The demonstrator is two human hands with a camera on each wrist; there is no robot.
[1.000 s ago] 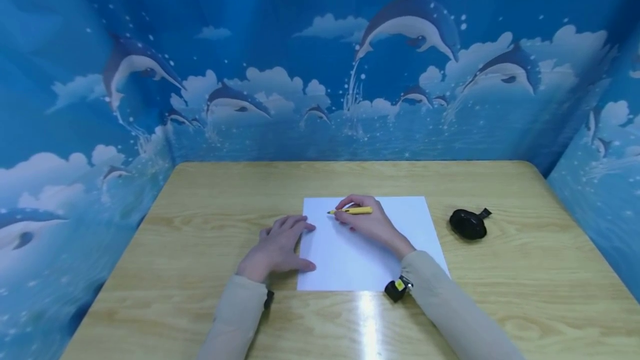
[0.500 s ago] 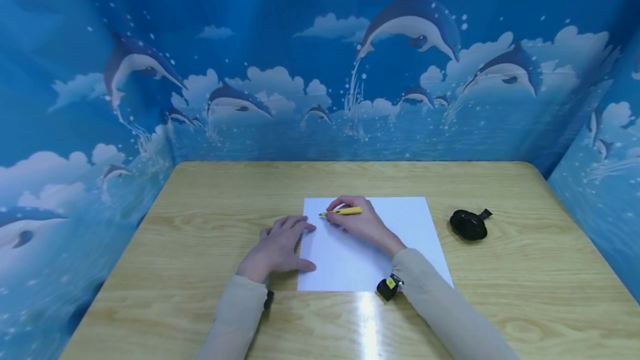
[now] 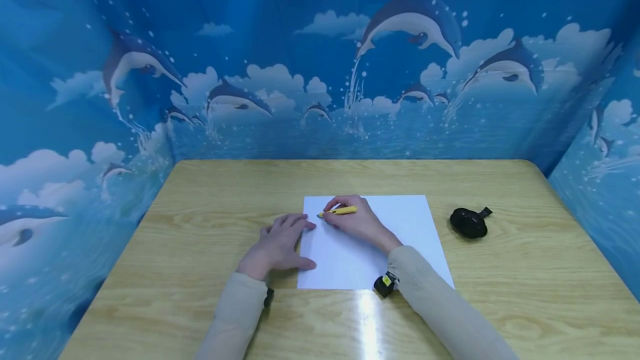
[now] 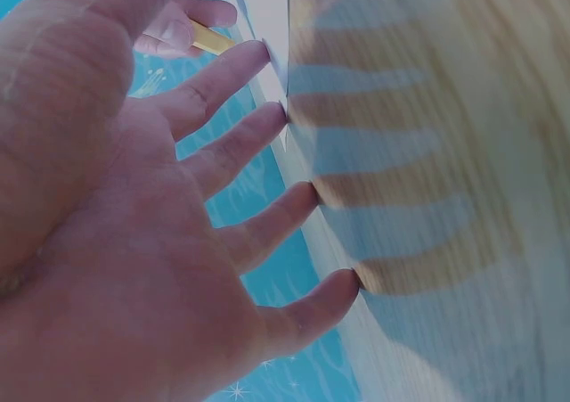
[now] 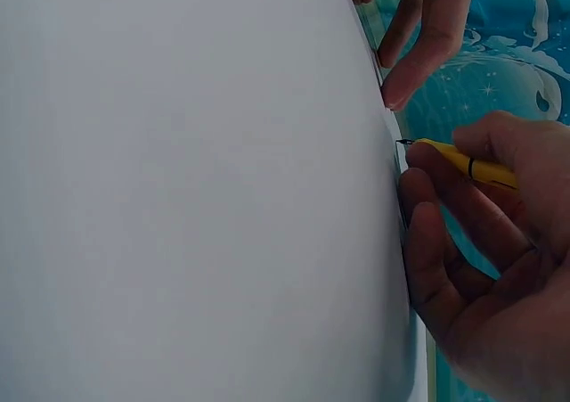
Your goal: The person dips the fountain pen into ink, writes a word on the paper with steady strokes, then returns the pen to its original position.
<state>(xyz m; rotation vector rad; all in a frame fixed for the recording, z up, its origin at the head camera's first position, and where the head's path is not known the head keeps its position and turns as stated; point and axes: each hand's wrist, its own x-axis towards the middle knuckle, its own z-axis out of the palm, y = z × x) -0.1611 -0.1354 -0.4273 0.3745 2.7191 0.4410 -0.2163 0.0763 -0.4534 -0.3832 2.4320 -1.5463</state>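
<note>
In the head view a white sheet of paper (image 3: 340, 271) lies on the wooden table, no marks visible on it. My right hand (image 3: 362, 225) rests over its upper left part and pinches a yellow pen (image 3: 346, 210) between thumb and fingers. The right wrist view shows the pen's dark, narrow tip at the paper's surface; whether it touches is hard to tell. Spread out at the sheet's left edge, my left hand (image 3: 276, 246) has its thumb and index finger on the paper. The other left fingertips touch the bare tabletop in the left wrist view.
To the right of the paper lies a shiny black rounded object (image 3: 468, 223) with a small tab. The wooden table (image 3: 210, 193) reaches back to a blue curtain (image 3: 280, 126) printed with dolphins. A small black device (image 3: 384, 285) is strapped at my right wrist.
My right hand has moved a little left across the sheet with the pen, nearer the left hand. The left hand and the paper have stayed in place.
</note>
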